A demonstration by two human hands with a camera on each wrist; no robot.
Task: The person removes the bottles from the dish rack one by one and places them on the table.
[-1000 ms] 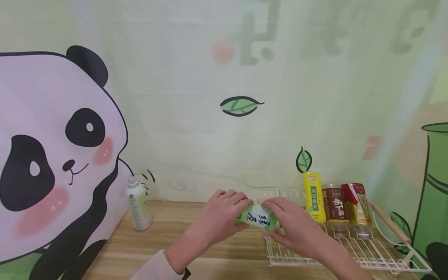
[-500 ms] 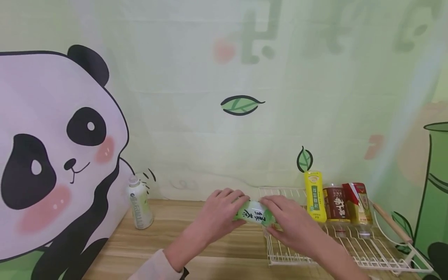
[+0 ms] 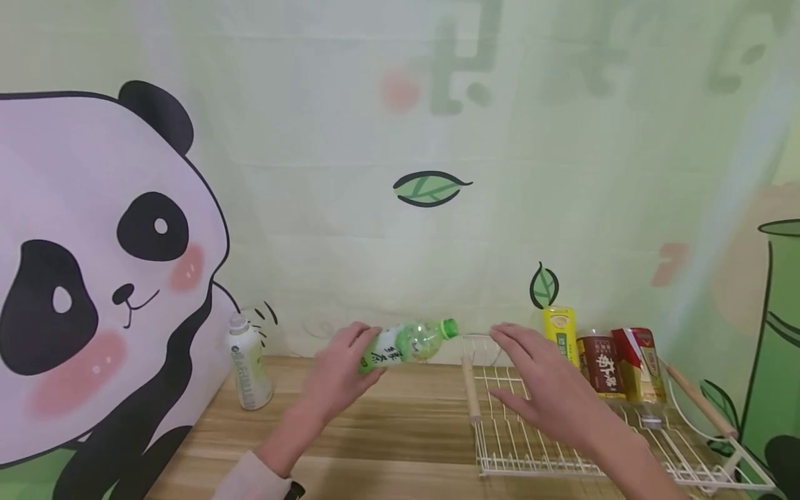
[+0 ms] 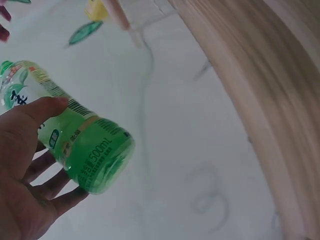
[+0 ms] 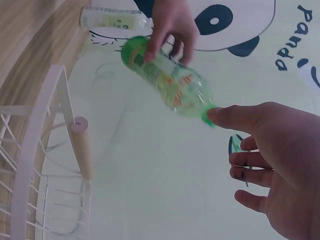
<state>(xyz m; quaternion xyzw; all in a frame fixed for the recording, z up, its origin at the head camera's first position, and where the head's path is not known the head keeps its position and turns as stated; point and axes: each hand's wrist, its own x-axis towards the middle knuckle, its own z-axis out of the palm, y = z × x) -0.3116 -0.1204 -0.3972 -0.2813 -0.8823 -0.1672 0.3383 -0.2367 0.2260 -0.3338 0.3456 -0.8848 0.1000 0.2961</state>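
Observation:
A clear green tea bottle with a green cap lies nearly level in the air over the table, its cap end tipped slightly up to the right. My left hand grips it near the base; in the left wrist view the thumb crosses the label and fingers wrap beneath the bottle. To the right, my right hand is held over the wire rack with fingers extended and nothing in it. The head view shows a gap between this hand and the cap. In the right wrist view, its thumb overlaps the cap visually.
A white wire rack with wooden handles stands at the right. On it are a yellow pack, a dark red container and a red-and-gold pack. A white bottle stands at the table's left, before the panda backdrop.
Both hands were around the tea bottle. My right hand has let go and moved right, while my left hand has carried the bottle left and up, exposing its neck and cap.

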